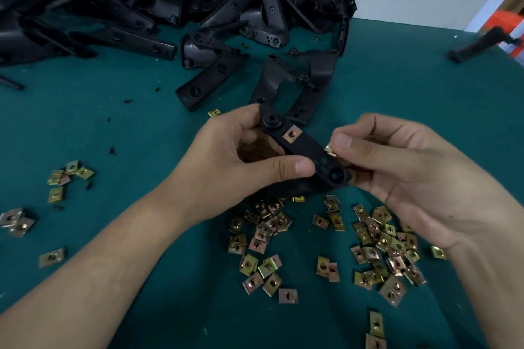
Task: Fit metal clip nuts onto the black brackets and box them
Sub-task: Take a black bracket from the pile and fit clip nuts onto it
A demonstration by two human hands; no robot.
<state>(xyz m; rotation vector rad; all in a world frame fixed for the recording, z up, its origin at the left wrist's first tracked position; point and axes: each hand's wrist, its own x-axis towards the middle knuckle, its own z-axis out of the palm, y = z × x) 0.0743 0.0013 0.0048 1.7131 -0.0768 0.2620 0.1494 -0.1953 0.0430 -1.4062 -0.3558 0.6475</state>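
the left hand (226,161) is being curled round a flat, holed black bracket (306,150); a brassy clip nut (331,149) is being pinched at its right edge by the right hand (411,173). loose square nuts (374,238) are being seen scattered below the bracket, open green mat (127,122) to its left.

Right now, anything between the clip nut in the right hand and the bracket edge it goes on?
Nothing visible. The right hand pinches the clip nut at the black bracket's far edge. The left hand grips the bracket with its thumb on the near edge, and the fitted clip nut sits further up the arm.
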